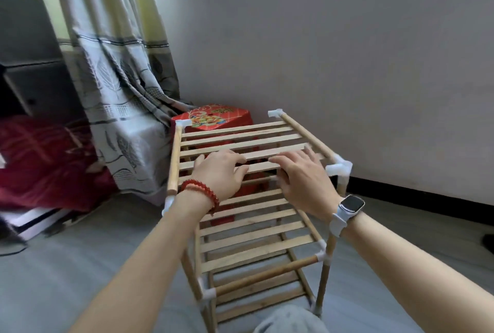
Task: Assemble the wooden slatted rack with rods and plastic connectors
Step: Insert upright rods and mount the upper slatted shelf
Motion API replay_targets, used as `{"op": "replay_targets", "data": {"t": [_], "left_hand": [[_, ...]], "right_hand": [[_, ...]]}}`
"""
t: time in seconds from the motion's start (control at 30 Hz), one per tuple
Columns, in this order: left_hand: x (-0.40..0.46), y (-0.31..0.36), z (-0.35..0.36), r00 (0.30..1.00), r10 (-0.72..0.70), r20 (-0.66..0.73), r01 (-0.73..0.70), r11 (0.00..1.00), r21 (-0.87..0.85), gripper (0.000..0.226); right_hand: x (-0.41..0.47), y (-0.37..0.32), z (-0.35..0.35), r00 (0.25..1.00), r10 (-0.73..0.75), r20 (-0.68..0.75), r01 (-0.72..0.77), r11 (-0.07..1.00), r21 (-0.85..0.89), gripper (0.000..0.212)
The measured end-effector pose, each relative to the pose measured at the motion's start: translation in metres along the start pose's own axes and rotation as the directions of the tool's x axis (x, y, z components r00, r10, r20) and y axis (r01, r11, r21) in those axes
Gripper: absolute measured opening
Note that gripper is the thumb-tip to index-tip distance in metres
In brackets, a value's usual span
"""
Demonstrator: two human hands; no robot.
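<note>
— Two hands on the top shelf, is that right? Start from the left side.

— Far left of the left hand (217, 172) hangs a grey leaf-patterned curtain (117, 86), with a dark red blanket (45, 161) lower down beside it. The left hand itself lies palm down on the top slatted panel (235, 136) of the wooden slatted rack (256, 215), fingers loosely spread and flat across the slats. A red bead bracelet (200, 191) sits on that wrist.

— What is beyond the fingers?

— Just past the left fingertips, behind the rack, stands a red plastic stool (213, 116) with a flower print on its seat. Left of the hand runs a side rod (173, 158), ending in a white plastic connector (183, 122) at the far corner.

— And the other hand?

— The right hand (302, 180) rests just beside the left — apart from it, fingers spread, tips lying on the same slats. Its wrist carries a white smartwatch (347, 208). Right of that hand, another white corner connector (339, 168) joins the top rods to an upright leg.

— Where does the rack stand?

— Upright on the grey floor (80, 265), near the white wall (347, 65), with lower slatted tiers under both hands.
</note>
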State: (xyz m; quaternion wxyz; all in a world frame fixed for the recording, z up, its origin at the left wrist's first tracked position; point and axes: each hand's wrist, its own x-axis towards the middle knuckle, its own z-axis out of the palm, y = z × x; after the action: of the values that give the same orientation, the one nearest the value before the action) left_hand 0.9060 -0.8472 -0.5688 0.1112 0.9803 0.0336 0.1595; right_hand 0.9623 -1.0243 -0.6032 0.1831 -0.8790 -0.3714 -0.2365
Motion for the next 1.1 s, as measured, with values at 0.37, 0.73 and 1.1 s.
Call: {"op": "replay_targets", "data": {"t": [0.37, 0.73, 1.1], "left_hand": [[-0.102, -0.102, 0.009, 0.986, -0.066, -0.153, -0.004, 0.910, -0.414, 0.108], [-0.097, -0.110, 0.020, 0.969, -0.040, -0.244, -0.093, 0.855, -0.510, 0.092], [-0.089, -0.105, 0.022, 0.956, -0.078, -0.283, -0.089, 0.841, -0.533, 0.099]], "right_hand": [[0.064, -0.092, 0.066, 0.935, -0.167, 0.314, 0.168, 0.985, 0.023, 0.039], [0.061, -0.088, 0.072, 0.935, -0.154, 0.319, 0.156, 0.988, 0.022, 0.034], [0.063, -0.090, 0.071, 0.937, -0.126, 0.326, 0.111, 0.992, 0.063, 0.032]]}}
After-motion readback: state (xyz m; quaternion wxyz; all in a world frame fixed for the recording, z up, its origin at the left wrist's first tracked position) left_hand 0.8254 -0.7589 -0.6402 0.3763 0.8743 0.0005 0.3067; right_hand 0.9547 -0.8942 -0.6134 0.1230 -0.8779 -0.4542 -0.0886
